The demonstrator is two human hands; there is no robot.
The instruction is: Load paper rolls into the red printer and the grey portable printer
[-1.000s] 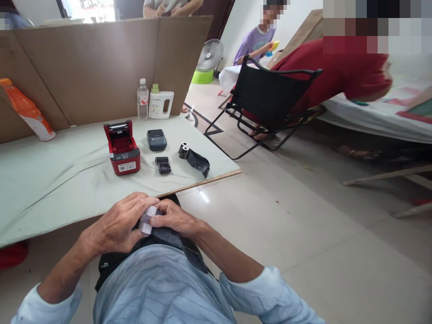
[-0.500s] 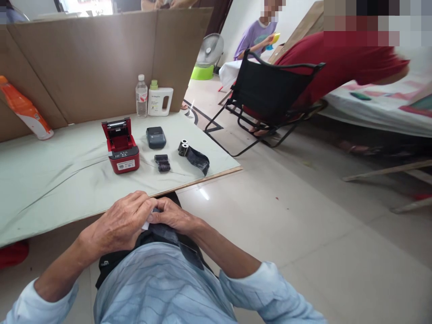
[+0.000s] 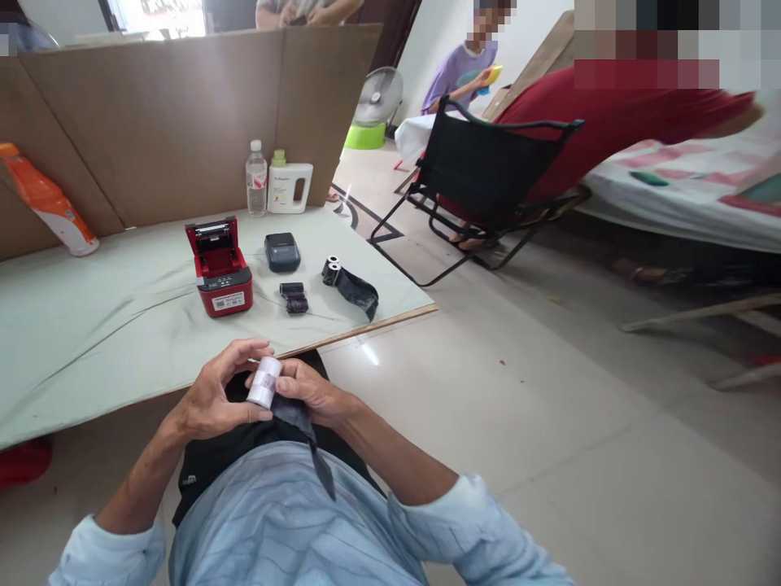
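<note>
A small white paper roll (image 3: 264,382) with a printed band round its middle is held tilted in front of my lap. My left hand (image 3: 211,399) curves about it, with the thumb near its lower end and the fingers near the upper end. From the other side, my right hand (image 3: 311,392) grips the roll with its thumb against it. A dark film strip (image 3: 318,464) hangs from below my right hand over my shirt. The right fingers behind the roll are partly hidden.
On the table (image 3: 146,350) stand a red label printer (image 3: 223,281) with its lid up, a dark grey device (image 3: 281,252), black-wrapped rolls (image 3: 294,298), and white-ended rolls with a black strip (image 3: 351,289). Bottles (image 3: 257,183) line a cardboard screen (image 3: 183,122). Someone sits on a black chair (image 3: 488,163).
My left hand has opened out from over the right one, so the white paper roll now shows between them. The dark strip has shifted and hangs more narrowly.
</note>
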